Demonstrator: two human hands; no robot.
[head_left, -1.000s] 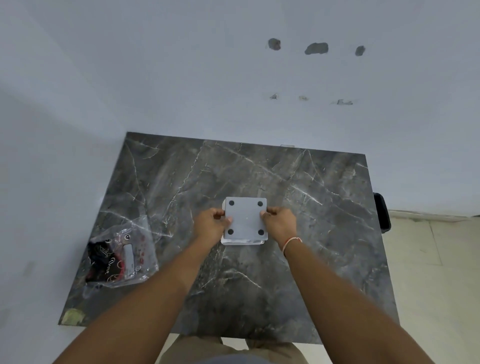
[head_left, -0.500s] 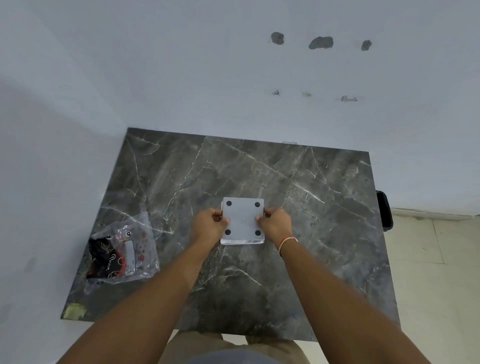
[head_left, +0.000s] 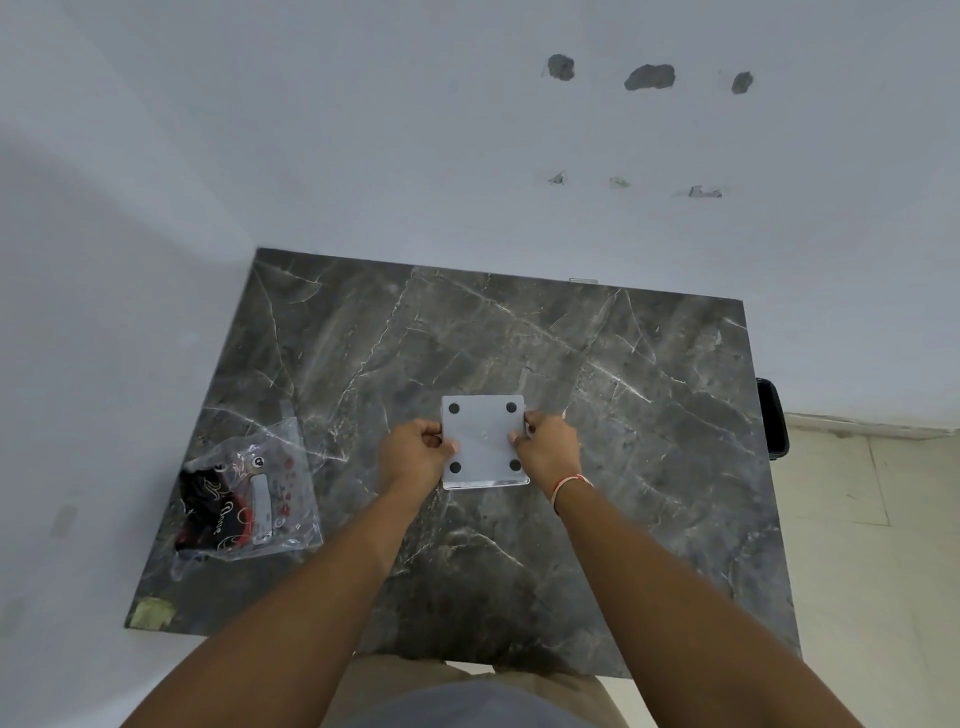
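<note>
A flat white square block (head_left: 484, 441) with a black round pad at each of its corners lies at the middle of the dark marble tabletop (head_left: 649, 415). My left hand (head_left: 413, 451) grips its left edge, thumb on top and fingers curled under. Opposite it, my right hand (head_left: 550, 448) grips the right edge in the same way; a thin red band circles that wrist. The underside of the block is hidden.
A clear plastic bag (head_left: 248, 504) holding something red and black lies near the table's left edge. White walls close in behind and on the left. Beside the table's right edge sits a black object (head_left: 773, 418), above a tiled floor.
Both hands keep their grip on the block's sides. The block sits slightly farther from me and squarer to the view than a second ago.
</note>
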